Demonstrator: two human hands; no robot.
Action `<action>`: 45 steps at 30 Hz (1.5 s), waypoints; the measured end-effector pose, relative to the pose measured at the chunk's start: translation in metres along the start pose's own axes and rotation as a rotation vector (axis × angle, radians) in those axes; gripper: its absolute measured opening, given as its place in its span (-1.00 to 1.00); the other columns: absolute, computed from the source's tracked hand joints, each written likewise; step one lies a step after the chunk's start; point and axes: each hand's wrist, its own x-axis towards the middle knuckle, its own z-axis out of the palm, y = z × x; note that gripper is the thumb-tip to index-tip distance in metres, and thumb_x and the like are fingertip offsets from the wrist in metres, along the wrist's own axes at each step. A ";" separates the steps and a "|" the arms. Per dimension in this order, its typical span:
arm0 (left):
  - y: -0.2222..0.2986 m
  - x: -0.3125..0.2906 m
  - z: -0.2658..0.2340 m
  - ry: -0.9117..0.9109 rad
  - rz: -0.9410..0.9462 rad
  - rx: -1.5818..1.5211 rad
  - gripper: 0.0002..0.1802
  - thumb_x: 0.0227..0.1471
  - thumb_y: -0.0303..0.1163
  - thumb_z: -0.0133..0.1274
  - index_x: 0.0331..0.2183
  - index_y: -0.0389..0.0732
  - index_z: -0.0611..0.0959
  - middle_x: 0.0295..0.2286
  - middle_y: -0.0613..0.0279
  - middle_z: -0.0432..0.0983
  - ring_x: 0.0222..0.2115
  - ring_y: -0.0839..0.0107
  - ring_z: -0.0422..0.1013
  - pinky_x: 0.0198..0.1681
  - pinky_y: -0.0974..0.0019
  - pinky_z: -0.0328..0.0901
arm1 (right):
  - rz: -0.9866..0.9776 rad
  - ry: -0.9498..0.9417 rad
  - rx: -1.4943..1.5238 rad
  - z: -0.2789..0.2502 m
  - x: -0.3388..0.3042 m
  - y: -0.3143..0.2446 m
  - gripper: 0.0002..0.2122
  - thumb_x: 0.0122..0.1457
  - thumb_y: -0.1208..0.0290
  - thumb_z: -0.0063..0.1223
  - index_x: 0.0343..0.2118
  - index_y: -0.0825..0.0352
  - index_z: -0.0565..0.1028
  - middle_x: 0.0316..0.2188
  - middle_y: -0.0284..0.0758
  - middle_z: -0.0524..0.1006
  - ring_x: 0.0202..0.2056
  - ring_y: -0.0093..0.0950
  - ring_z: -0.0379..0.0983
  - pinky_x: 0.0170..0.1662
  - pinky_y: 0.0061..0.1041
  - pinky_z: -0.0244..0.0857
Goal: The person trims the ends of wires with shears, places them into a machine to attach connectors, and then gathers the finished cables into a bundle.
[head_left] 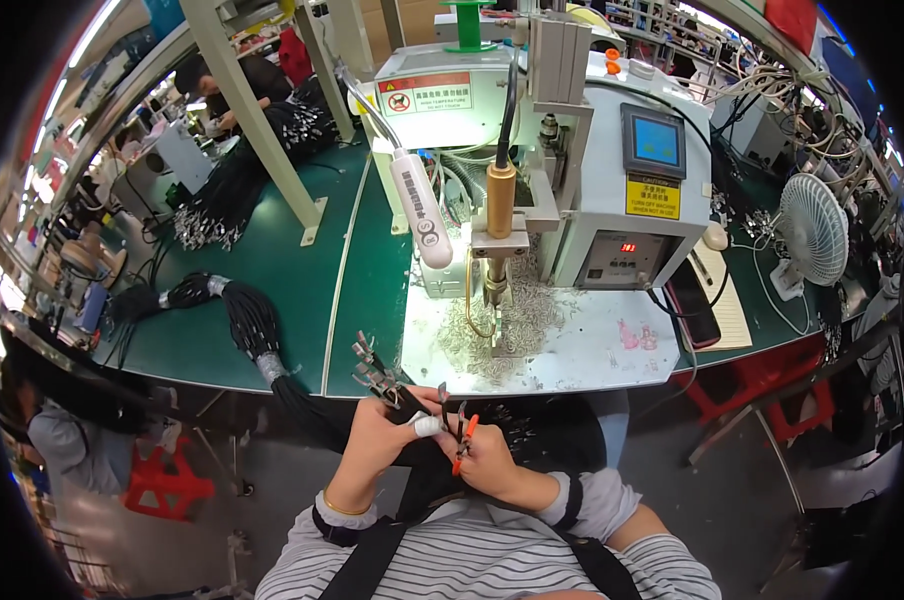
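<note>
Close to my body, in front of the table edge, my left hand [380, 440] is closed around a bunch of black cables [377, 380] whose metal-tipped ends fan out past the fingers. White wrapping covers its thumb. Beside it, my right hand [492, 464] grips small orange-handled cutters [469, 432], held against a cable end near the left thumb. The hands touch or nearly touch; the cutters' jaws are too small to tell whether they bite on anything. More black cable hangs below both hands over my lap.
Ahead stands a soldering machine with a brass-coloured iron [500, 200] over a scrap-strewn metal plate [582, 345]. A white lamp [422, 210] hangs beside it. A tied cable bundle [252, 320] lies left on the green table. A control box [622, 190] and fan [814, 230] stand right.
</note>
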 end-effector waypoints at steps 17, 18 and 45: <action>0.008 0.005 -0.014 0.285 0.170 -0.016 -0.81 -0.07 -0.42 -0.09 -0.48 -0.37 0.51 -0.40 0.02 0.47 -0.34 0.36 0.39 -0.22 0.38 0.23 | 0.014 0.063 0.272 -0.014 0.004 -0.006 -0.87 0.08 0.55 -0.17 -0.39 0.49 0.40 -0.41 -0.21 0.49 -0.34 -0.52 0.43 -0.21 -0.61 0.27; 0.006 0.006 -0.014 0.273 0.182 -0.151 -0.76 -0.02 -0.37 -0.15 -0.46 -0.37 0.51 -0.39 0.02 0.47 -0.34 0.38 0.39 -0.22 0.39 0.22 | 0.050 0.055 0.299 -0.012 0.003 -0.007 -0.87 0.08 0.55 -0.17 -0.39 0.49 0.40 -0.41 -0.21 0.49 -0.34 -0.52 0.43 -0.21 -0.61 0.27; -0.002 0.021 0.017 -0.352 -0.016 0.050 -0.76 -0.07 -0.46 -0.04 -0.31 -0.38 0.53 -0.29 0.04 0.44 -0.26 0.36 0.36 -0.14 0.36 0.21 | 0.226 -0.193 0.056 -0.026 0.003 0.012 -0.93 -0.01 0.56 -0.05 -0.47 0.45 0.41 -0.64 -0.26 0.41 -0.65 -0.57 0.23 -0.53 -0.63 0.17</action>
